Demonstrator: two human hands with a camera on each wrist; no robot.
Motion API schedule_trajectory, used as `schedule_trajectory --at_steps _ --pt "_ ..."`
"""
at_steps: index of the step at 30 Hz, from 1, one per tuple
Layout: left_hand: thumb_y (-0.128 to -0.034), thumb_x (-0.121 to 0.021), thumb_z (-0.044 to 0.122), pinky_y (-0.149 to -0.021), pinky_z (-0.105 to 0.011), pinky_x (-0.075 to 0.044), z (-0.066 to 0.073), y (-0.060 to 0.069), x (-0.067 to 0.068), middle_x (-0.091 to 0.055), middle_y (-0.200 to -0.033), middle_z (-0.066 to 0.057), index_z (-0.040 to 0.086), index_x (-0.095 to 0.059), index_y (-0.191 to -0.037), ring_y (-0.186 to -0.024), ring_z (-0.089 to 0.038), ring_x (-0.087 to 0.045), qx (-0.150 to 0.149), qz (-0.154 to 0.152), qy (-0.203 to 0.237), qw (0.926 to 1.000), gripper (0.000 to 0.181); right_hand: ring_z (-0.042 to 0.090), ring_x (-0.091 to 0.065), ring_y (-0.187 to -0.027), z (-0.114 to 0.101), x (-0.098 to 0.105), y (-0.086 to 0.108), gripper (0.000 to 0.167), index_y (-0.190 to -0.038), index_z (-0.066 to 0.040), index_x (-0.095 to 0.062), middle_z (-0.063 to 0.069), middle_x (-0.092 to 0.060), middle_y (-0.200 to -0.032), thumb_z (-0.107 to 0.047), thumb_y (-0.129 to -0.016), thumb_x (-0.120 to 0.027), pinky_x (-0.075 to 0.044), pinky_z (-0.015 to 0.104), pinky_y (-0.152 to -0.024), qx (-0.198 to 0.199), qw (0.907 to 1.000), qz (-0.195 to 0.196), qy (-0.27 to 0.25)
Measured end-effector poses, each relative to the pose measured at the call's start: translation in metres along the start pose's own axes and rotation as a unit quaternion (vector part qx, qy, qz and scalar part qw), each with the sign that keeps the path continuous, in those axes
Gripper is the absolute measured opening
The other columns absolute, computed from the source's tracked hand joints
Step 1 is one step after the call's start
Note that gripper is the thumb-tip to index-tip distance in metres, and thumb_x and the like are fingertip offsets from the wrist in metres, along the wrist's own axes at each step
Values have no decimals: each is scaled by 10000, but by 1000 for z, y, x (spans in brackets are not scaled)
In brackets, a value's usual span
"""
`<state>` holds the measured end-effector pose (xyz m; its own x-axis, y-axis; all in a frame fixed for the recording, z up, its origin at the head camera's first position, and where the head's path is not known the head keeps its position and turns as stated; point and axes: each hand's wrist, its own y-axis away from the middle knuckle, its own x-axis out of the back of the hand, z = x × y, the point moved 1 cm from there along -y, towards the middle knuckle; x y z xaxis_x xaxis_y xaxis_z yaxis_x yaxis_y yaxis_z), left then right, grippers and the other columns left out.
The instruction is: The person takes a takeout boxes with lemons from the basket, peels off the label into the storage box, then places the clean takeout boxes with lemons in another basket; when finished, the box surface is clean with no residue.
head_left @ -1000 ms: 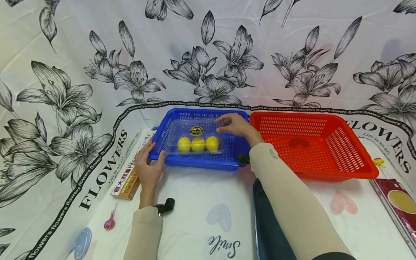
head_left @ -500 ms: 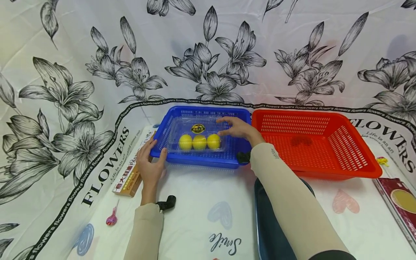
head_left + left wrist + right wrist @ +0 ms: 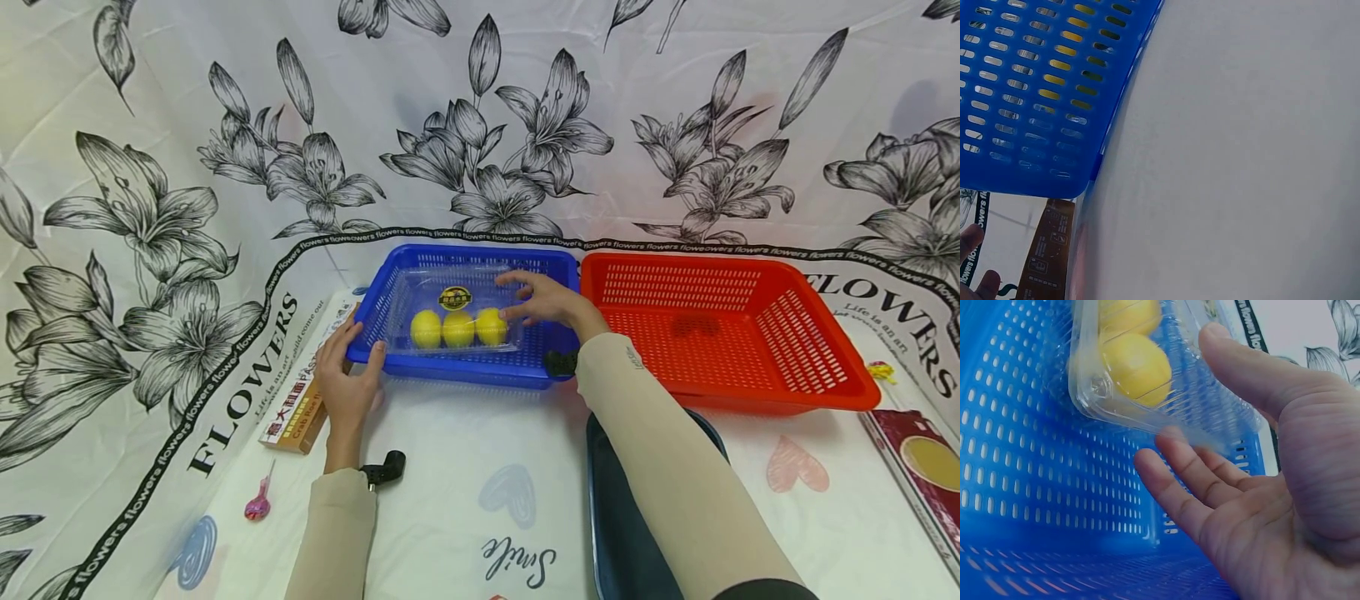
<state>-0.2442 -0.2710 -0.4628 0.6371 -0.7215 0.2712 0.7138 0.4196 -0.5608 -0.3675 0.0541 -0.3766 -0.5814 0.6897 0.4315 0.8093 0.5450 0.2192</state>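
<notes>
A clear lidded box (image 3: 402,308) holding three yellow round fruits (image 3: 458,330) lies inside the blue basket (image 3: 465,369). My left hand (image 3: 348,387) is at the basket's front left corner, thumb by the front rim and fingers along the left side. In the left wrist view, two fingertips (image 3: 986,284) show below the blue basket (image 3: 1022,178), apart from it. My right hand (image 3: 551,302) is over the box's right end, fingers spread. Close up, a finger overlaps the edge of the clear box (image 3: 1085,394) and a thumb lies above the lid; firm contact is unclear.
A red basket (image 3: 697,333) stands against the blue one's right side. A dark tray (image 3: 630,517) lies partly under my right forearm. Left are a pasta box (image 3: 303,417) and a pink lollipop (image 3: 257,507). A dark red box (image 3: 915,467) and a yellow sweet (image 3: 882,372) are at right.
The clear box has shifted slightly left within the basket since half a second ago, and my right fingers are spread a little wider. My left hand stays at the corner.
</notes>
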Motion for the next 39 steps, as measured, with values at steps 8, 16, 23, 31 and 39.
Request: schedule_trajectory --at_steps 8,16,23,31,39 --pt "-874 -788 262 -1037 -103 -415 3 0 1 -603 -1462 -7 138 -689 -1326 -1366 -178 -486 47 -15 19 10000 479 304 -562 -1153 -1 -1 1 487 -1389 -121 -599 180 -485 -1372 -192 -933 -753 -583 458 -953 193 9982 303 -483" --pt "-868 -794 283 -1061 -137 -405 1 0 1 -603 -1462 9 161 -695 -1321 -1370 -176 -487 120 -8 -27 9999 480 316 -455 -1353 1 -2 1 474 -1371 -112 -613 168 -469 -1471 -108 -920 -755 -564 475 -982 134 9979 311 -560" --pt "-866 -791 276 -1048 -126 -402 0 -1 1 -608 -1458 -16 145 -694 -1320 -1365 -186 -492 74 -4 73 9999 483 302 -469 -1348 0 -1 1 471 -1371 -153 -629 139 -483 -1483 -94 -920 -750 -567 449 -974 195 9982 350 -446" --pt "-861 -792 264 -990 -90 -440 0 -3 -2 -611 -1452 -15 126 -698 -1311 -1337 -191 -505 31 -18 195 9998 481 261 -541 -1091 -2 2 4 410 -1332 -143 -659 134 -521 -1314 -149 -931 -749 -600 445 -873 367 9963 712 -307" --pt "-879 -779 281 -1000 -93 -449 1 -1 0 -597 -1466 -4 152 -693 -1323 -1344 -149 -494 130 -66 192 9997 470 300 -539 -1193 -6 6 9 466 -1381 -177 -642 155 -504 -1382 -77 -934 -727 -619 459 -849 417 9926 1085 -359"
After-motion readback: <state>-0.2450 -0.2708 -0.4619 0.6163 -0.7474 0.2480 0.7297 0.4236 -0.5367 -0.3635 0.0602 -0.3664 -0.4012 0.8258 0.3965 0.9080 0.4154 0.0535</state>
